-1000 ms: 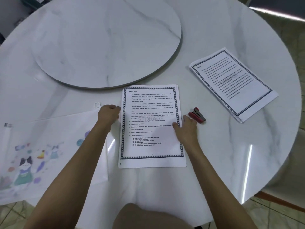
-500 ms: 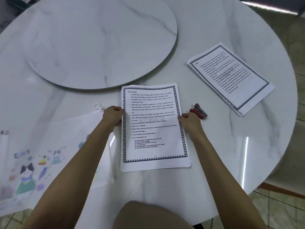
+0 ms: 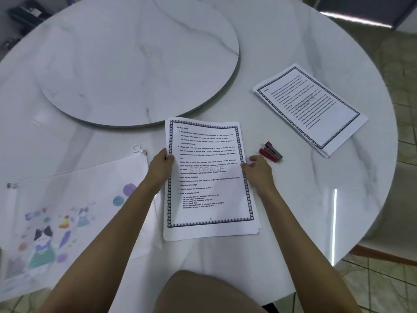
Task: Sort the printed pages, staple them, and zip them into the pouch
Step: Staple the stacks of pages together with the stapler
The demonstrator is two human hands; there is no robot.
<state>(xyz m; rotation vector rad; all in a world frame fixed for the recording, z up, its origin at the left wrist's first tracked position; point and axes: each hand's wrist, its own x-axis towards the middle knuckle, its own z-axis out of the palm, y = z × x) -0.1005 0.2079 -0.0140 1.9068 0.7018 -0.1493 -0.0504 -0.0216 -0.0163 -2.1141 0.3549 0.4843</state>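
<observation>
Printed pages (image 3: 209,181) lie stacked at the near middle of the bench (image 3: 304,199), the left hand (image 3: 159,168) pinching their left edge and the right hand (image 3: 257,171) gripping their right edge. Left of them lies the pouch (image 3: 67,211); just beyond the right hand, a red stapler (image 3: 270,152); farther right, a second stack (image 3: 310,109).

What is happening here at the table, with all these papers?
A person grips a stack of printed pages by its side edges, left hand on one edge, right hand on the other. A red stapler lies just right of it, a second stack farther right, and the cat-print pouch to the left.
</observation>
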